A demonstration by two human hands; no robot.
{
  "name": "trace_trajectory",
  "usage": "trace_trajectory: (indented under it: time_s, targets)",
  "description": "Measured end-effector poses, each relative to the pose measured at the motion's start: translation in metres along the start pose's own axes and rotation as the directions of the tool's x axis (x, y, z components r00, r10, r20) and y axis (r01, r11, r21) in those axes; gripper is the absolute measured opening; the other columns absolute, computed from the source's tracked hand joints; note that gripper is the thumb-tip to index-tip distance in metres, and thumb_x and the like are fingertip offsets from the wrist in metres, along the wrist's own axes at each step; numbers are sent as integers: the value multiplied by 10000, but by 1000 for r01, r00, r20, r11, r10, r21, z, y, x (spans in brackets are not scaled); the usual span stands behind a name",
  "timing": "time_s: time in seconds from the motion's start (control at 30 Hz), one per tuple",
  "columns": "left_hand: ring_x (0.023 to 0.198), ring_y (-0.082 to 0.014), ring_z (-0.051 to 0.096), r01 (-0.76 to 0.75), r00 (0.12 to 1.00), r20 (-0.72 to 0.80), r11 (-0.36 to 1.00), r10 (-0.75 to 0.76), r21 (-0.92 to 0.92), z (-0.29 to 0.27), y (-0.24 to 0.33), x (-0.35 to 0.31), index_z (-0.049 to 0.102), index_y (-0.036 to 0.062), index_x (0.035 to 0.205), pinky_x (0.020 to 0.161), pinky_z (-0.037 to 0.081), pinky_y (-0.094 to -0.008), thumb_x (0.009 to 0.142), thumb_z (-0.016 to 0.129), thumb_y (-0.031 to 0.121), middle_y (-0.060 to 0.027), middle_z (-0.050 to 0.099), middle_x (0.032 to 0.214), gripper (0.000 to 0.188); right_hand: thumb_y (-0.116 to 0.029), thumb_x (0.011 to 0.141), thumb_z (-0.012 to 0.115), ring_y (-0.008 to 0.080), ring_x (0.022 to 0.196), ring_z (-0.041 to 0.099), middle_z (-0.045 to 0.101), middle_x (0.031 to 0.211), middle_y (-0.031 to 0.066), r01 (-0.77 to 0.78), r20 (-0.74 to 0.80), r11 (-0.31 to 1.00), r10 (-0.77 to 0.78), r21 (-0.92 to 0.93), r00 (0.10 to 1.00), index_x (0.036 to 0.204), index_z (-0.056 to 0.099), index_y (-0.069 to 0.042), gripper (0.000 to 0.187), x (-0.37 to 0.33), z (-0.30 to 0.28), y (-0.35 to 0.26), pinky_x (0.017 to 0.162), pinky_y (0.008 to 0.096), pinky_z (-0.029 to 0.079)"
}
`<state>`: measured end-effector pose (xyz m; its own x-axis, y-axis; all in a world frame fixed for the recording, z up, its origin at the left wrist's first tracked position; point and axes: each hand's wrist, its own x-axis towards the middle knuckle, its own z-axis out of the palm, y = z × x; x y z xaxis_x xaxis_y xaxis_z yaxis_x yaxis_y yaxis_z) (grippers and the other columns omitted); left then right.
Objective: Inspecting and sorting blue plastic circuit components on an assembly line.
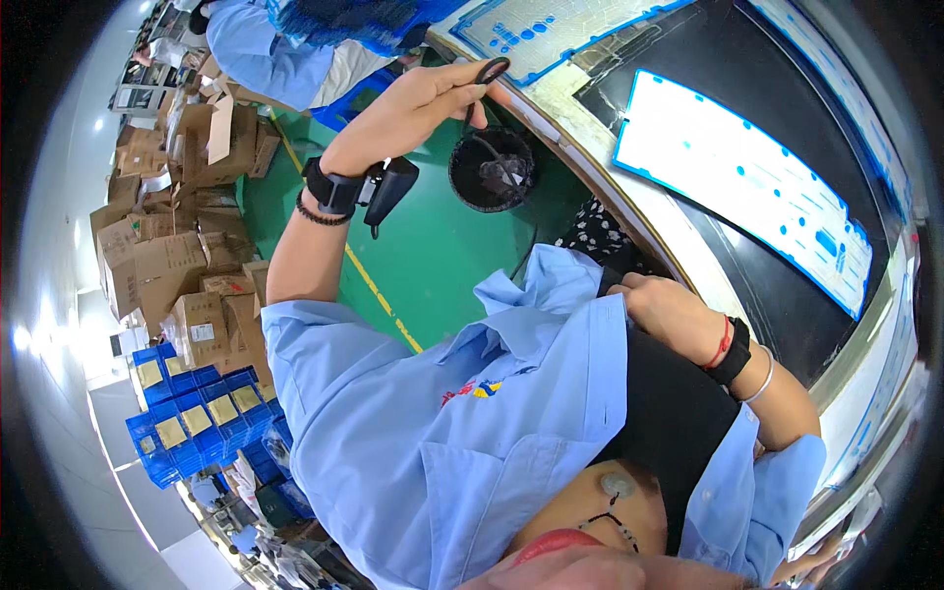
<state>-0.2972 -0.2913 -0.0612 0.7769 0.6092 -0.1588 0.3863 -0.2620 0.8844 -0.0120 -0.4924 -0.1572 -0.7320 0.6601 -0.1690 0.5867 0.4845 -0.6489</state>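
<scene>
Black loop (502, 64) at 12 o'clock, by worktop (688, 226) edge; left hand (418, 108) pinches it, seemingly keeping its opening clear. Right hand (674, 313), 3 o'clock, curled; whether grasping, can't tell.

Cardboard boxes (177, 265) pile up near blue bins (187, 386), and a yellow line (370, 282) crosses the green floor (433, 270).

Blk-topped bench (777, 310), wht blue-edged panel (708, 147) on top, grn floor (442, 265) w/ blk bin (462, 184)
</scene>
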Motion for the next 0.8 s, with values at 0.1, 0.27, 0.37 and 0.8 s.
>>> trace_trajectory:
  time_s: [0.1,0.27,0.37,0.8]
  targets:
    - [821,-81,530,-11,1000,-13,989,13,149,17,17,0,398,51,1417,790,450,-226,1002,429,130,-33,600,1036,424,-5,786,542,366,832,627,584,898,197,-5,-28,999,6,34,1000,987,524,8,202,-9,-13,-11,718,424,518]
    - [798,-113,586,-3,1000,5,999,3,-35,38,31,2,419,95,1405,745,493,-229,920,549,28,-23,537,874,507,-7,811,552,380,896,610,578,934,205,-23,47,990,17,139,999,1107,477,11,306,-16,-30,-15,754,437,500]
    - [800,-176,636,-28,998,-65,969,12,-247,31,54,6,425,60,1345,685,550,-278,854,592,-49,-59,468,897,530,-87,845,597,377,894,603,571,1049,238,64,-345,952,46,300,937,1229,430,17,431,12,-16,-7,782,411,500]
    - [1340,-271,376,-102,993,55,535,103,839,22,39,-37,507,96,1287,1119,199,-508,741,734,213,-153,444,1409,603,-184,940,566,109,551,596,627,679,54,-166,-72,496,425,852,902,943,495,-21,178,50,-39,-27,488,264,471]
